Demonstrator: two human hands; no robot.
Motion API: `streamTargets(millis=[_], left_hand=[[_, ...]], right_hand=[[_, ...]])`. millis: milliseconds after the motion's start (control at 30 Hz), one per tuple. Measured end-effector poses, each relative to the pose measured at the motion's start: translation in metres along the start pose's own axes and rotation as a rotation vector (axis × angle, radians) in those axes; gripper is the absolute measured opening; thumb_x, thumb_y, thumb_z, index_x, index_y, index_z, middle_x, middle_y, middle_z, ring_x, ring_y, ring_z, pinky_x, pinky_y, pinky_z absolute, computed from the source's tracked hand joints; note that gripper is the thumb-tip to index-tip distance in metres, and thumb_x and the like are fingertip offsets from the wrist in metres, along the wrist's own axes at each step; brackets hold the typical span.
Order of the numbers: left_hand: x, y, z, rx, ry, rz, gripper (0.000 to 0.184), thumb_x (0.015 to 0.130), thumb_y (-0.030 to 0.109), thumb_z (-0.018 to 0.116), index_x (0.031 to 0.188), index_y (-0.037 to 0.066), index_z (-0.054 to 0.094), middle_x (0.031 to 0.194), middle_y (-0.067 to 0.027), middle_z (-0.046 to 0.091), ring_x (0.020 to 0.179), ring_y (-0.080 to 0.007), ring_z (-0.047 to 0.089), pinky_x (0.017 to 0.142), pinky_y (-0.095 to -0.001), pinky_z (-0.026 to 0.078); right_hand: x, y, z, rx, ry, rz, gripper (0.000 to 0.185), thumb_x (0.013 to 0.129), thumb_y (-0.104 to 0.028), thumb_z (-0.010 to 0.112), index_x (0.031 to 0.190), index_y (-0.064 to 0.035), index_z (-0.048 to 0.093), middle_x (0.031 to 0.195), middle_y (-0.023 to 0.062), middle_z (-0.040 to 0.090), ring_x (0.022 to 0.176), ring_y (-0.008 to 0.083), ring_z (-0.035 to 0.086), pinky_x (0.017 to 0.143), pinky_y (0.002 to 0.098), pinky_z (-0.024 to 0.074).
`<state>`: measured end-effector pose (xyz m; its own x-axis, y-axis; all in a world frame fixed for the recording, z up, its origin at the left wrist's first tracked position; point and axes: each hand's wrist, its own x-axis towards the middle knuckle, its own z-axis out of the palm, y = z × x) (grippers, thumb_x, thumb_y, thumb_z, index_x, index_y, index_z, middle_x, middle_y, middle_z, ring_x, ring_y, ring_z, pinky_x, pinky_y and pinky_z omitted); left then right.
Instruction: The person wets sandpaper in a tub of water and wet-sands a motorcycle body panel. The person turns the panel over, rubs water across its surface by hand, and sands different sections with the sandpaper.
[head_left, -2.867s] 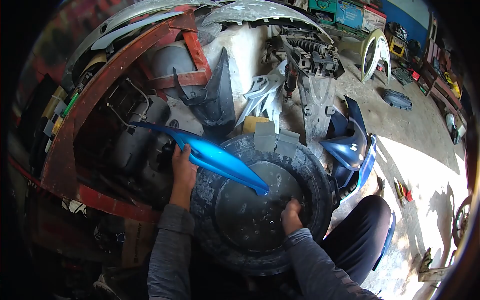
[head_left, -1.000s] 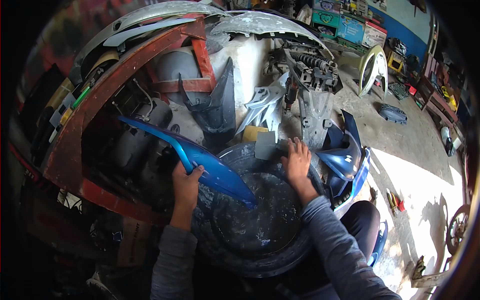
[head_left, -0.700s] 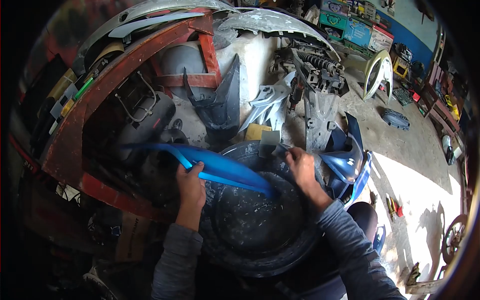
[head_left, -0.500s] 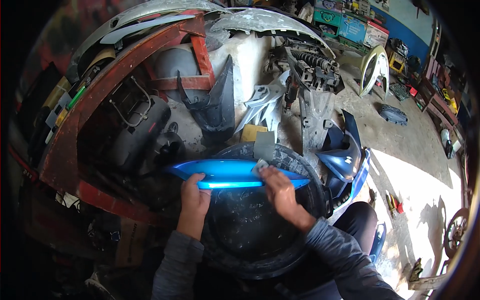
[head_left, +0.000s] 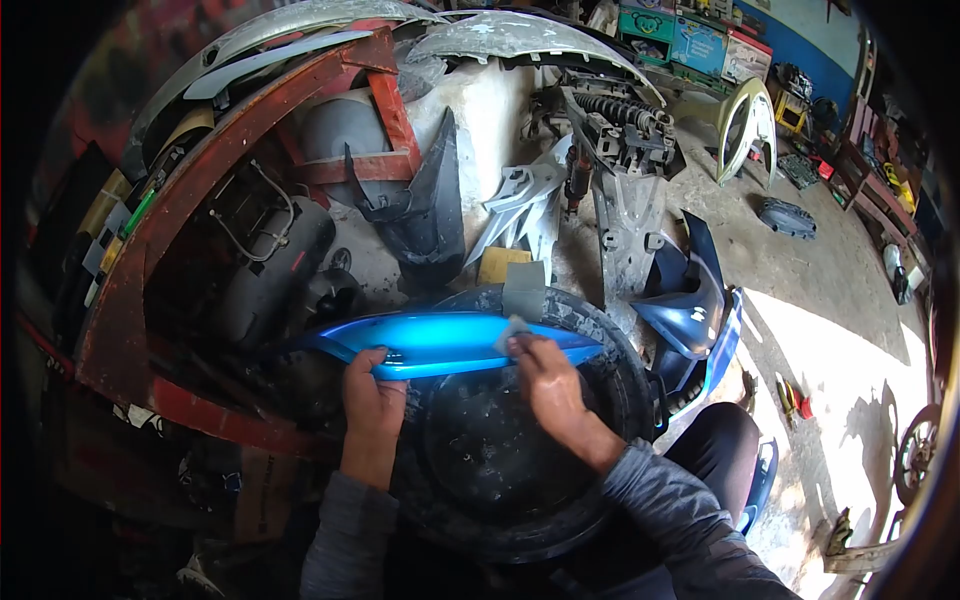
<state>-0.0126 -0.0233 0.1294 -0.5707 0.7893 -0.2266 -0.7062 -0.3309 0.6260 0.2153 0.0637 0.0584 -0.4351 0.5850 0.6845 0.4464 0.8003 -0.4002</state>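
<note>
A glossy blue motorcycle body panel (head_left: 440,335), long and pointed at both ends, is held over a round black tub (head_left: 500,540). My left hand (head_left: 374,405) grips its lower edge left of the middle, thumb on the face and fingers hidden behind. Toward the right end, my right hand (head_left: 550,388) pinches a small grey piece of sandpaper (head_left: 511,332) against the panel's face. A larger grey sheet that looks like sandpaper (head_left: 524,290) hangs over the tub's far rim, just beyond the panel.
Left of the tub stands a rusty red metal frame (head_left: 185,175) around a dark tank (head_left: 275,270). Beyond it are a black fairing piece (head_left: 425,220), a yellow block (head_left: 503,264) and a vehicle chassis (head_left: 628,210). Dark blue panels (head_left: 690,320) lie to the right.
My right hand and the sandpaper have shifted slightly left along the panel. The panel and my left hand have moved a little left, and the panel's face is tilted more toward me.
</note>
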Motion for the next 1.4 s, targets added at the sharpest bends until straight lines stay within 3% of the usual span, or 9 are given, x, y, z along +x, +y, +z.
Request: streamTargets(millis=[167,300,400,567,700,900,1067,1233,1400], left_hand=[[-0.004,-0.003,0.007,0.074,-0.034,0.046,0.033,0.079,-0.005,0.053,0.112,-0.003,0.056,0.110,-0.0129,0.061,0.106,-0.0275,0.062,0.098,-0.0447,0.050],[-0.017,-0.012,0.019,0.166,-0.040,0.077,0.032,0.079,-0.005,0.053,0.111,-0.003,0.057,0.109,-0.0123,0.061,0.104,-0.0271,0.062,0.094,-0.0434,0.051],[-0.017,-0.013,0.014,0.154,-0.020,0.083,0.031,0.079,-0.005,0.054,0.110,-0.003,0.058,0.107,-0.0116,0.062,0.102,-0.0257,0.063,0.091,-0.0409,0.052],[-0.036,-0.035,0.029,0.299,0.034,0.172,0.023,0.081,-0.004,0.057,0.104,-0.001,0.059,0.100,-0.0081,0.062,0.097,-0.0203,0.062,0.088,-0.0352,0.051],[-0.043,-0.036,0.034,0.359,0.076,0.135,0.015,0.083,-0.003,0.058,0.095,0.004,0.061,0.088,-0.0017,0.061,0.073,-0.0101,0.058,0.065,-0.0245,0.045],[-0.047,-0.038,0.037,0.416,0.054,0.134,0.019,0.084,-0.008,0.054,0.100,-0.001,0.059,0.096,-0.0052,0.061,0.086,-0.0143,0.061,0.079,-0.0289,0.049],[-0.051,-0.047,0.039,0.474,-0.016,0.214,0.018,0.085,-0.007,0.054,0.101,-0.001,0.059,0.097,-0.0058,0.062,0.088,-0.0147,0.062,0.083,-0.0293,0.049],[-0.054,-0.042,0.042,0.498,0.014,0.179,0.018,0.085,-0.007,0.054,0.101,-0.001,0.059,0.098,-0.0062,0.062,0.089,-0.0149,0.062,0.084,-0.0286,0.049],[-0.055,-0.050,0.038,0.623,0.039,0.239,0.018,0.085,-0.007,0.052,0.100,-0.001,0.059,0.097,-0.0064,0.062,0.088,-0.0147,0.062,0.081,-0.0278,0.050]], right_hand=[[-0.011,0.004,0.014,-0.029,-0.039,0.141,0.049,0.074,0.006,0.066,0.123,0.0009,0.062,0.115,0.0197,0.061,0.102,0.0354,0.061,0.084,0.0416,0.0539],[0.000,-0.015,0.023,0.006,-0.083,0.034,0.054,0.076,-0.010,0.070,0.128,-0.0010,0.058,0.110,0.0169,0.061,0.101,0.0336,0.060,0.083,0.0432,0.0545],[-0.021,0.017,0.030,-0.080,-0.209,0.281,0.051,0.079,-0.008,0.067,0.127,0.0033,0.056,0.109,0.0196,0.060,0.101,0.0369,0.059,0.086,0.0452,0.0530],[-0.009,-0.036,0.035,-0.001,-0.246,0.159,0.039,0.083,0.000,0.057,0.121,0.0064,0.057,0.113,0.0219,0.059,0.104,0.0365,0.060,0.084,0.0445,0.0548],[-0.035,0.002,0.054,-0.191,-0.467,0.425,0.031,0.084,-0.004,0.057,0.113,0.0047,0.059,0.116,0.0212,0.059,0.104,0.0365,0.060,0.085,0.0434,0.0560],[-0.019,-0.035,0.039,-0.050,-0.349,0.245,0.034,0.082,0.001,0.054,0.116,0.0014,0.056,0.109,0.0221,0.059,0.103,0.0391,0.059,0.088,0.0470,0.0520],[-0.042,0.002,0.057,-0.178,-0.501,0.424,0.030,0.082,0.001,0.054,0.112,0.0032,0.056,0.106,0.0220,0.060,0.102,0.0370,0.060,0.085,0.0448,0.0537],[-0.019,-0.025,0.040,-0.197,-0.328,0.120,0.029,0.081,-0.003,0.059,0.109,0.0058,0.058,0.104,0.0192,0.061,0.099,0.0328,0.062,0.083,0.0387,0.0556],[-0.039,0.000,0.066,-0.235,-0.491,0.342,0.035,0.079,-0.003,0.061,0.112,0.0074,0.057,0.107,0.0192,0.060,0.097,0.0331,0.062,0.081,0.0404,0.0569]])
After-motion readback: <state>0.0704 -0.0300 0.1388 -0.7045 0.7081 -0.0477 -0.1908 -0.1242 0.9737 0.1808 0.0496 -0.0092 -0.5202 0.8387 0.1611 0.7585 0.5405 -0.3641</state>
